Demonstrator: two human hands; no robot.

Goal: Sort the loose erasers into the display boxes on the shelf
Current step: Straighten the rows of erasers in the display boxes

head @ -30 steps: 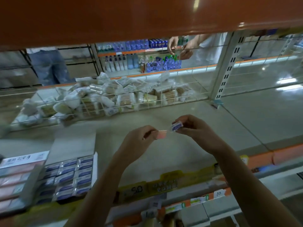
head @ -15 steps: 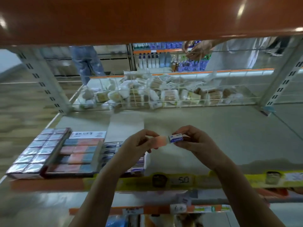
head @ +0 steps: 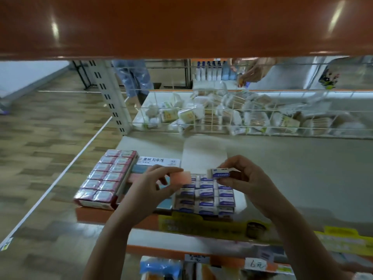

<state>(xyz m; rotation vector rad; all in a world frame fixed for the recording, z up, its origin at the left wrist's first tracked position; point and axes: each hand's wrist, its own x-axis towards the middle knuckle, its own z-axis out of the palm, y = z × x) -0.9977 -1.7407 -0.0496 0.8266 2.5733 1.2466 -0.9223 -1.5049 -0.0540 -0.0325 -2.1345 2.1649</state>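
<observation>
Head view: a pink eraser (head: 181, 177), bare of any wrapper, is pinched at its left end between the thumb and fingers of the left hand (head: 153, 188), while a white eraser in a blue sleeve printed "ERASER" (head: 220, 173) is pinched between the thumb and fingertips of the right hand (head: 247, 180). The two erasers are held level with each other and slightly apart, above the front of the shelf (head: 292, 178). Directly beneath them sits an open display box of blue-sleeved erasers (head: 205, 197), packed in rows, with its white lid flap (head: 203, 156) standing up behind. Just left of it, partly hidden by the left hand, is a box of pastel pink and blue erasers (head: 137, 174) with a white header card bearing Korean print (head: 159, 161). Further left, at the shelf's end, lies a box of red-wrapped erasers (head: 107, 176) under shiny film. Along the shelf's front edge runs a yellow price strip (head: 201, 223), its print too blurred to read. At the back of the shelf a wire basket (head: 302, 134) holds bagged cotton swabs (head: 214, 116). Beyond it, another person's hand (head: 252, 71) reaches among bottles on a far shelf, and a person's legs in patterned trousers (head: 135, 77) stand on the wood-look floor (head: 40, 148). An orange upper shelf (head: 181, 25) fills the top of the view.
</observation>
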